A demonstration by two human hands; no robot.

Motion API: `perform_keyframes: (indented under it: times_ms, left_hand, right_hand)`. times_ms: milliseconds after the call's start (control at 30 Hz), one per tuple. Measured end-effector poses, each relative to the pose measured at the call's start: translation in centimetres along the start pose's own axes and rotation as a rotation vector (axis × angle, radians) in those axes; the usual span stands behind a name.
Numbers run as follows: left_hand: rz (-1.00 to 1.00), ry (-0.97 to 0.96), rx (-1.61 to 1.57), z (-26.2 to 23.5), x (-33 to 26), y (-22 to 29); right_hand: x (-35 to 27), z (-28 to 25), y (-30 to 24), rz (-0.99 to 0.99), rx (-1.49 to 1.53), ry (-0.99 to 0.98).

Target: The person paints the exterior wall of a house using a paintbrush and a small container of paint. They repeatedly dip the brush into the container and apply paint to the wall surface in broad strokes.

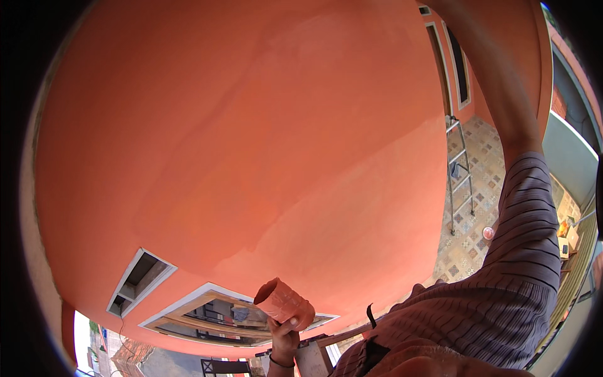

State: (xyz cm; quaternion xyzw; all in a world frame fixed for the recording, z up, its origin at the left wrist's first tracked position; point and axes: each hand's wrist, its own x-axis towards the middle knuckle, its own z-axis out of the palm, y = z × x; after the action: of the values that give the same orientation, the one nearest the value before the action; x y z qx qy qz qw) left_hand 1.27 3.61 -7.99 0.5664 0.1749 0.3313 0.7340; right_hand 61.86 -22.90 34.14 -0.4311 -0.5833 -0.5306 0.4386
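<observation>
My left hand (284,340), low in the view, is closed round a paint-smeared orange container (290,305), cylindrical like a cup or cut-down can. Its open mouth tilts up and to the left; what is inside cannot be made out. A large coral-orange wall (301,157) fills most of the view, with darker and lighter patches of colour meeting along uneven edges. On the right, my right arm in a dark striped sleeve (527,213) is raised high. The forearm runs past the top edge, so the right hand and anything it holds are out of sight.
A metal ladder (463,179) stands on patterned floor tiles (465,251) beyond the wall's right edge. Near it lies a small round pinkish thing (488,233). Two white-framed openings (141,283) break the wall at lower left. A dark chair (226,366) shows at the bottom.
</observation>
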Motion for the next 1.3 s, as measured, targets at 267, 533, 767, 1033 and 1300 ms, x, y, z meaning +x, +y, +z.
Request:
perform_keyframes:
  times_ms: [267,533,767,1033,1300]
  left_hand:
    - [-0.023,-0.018,-0.002,-0.3,0.0,0.0]
    - [0.043,-0.004,-0.125,1.8,-0.1,0.9]
    - [0.029,-0.006,-0.105,1.9,0.0,0.9]
    - [-0.018,-0.004,-0.093,1.1,0.0,0.5]
    - [-0.042,0.02,-0.084,1.4,0.0,0.7]
  right_hand:
    - [-14.8,-0.3,-4.9,0.209,0.042,-0.457]
    - [-8.6,-2.8,-3.2,0.435,0.405,-0.466]
    - [-0.9,-0.1,0.9,0.044,0.189,-0.003]
    - [-20.2,-1.2,-4.3,0.115,0.006,-0.408]
    - [-33.7,-5.7,-13.5,0.584,0.056,-0.627]
